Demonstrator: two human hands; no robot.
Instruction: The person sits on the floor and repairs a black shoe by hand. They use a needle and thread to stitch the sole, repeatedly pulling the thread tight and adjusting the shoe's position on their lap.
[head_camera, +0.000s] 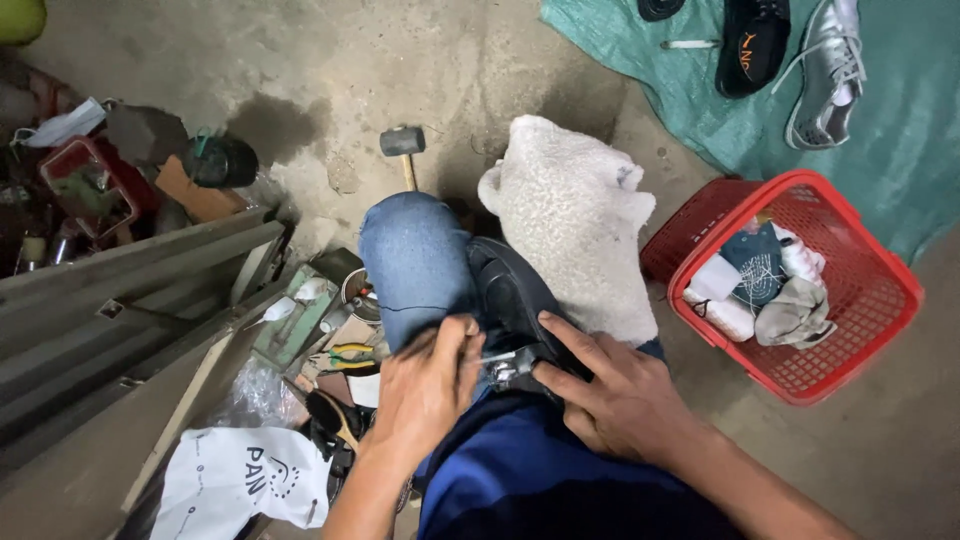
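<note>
Blue jeans (415, 255), dark blue shirt (520, 480), bare forearms

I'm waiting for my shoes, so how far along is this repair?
Still mid-job. The black shoe lies on the knee against a white cloth; the right hand steadies it and the left hand works at its edge. A silver shoe and another black shoe wait on the green tarp.

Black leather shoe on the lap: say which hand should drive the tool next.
Probably left: the left hand grips the small metal tool, while the right hand steadies the black leather shoe.
</note>
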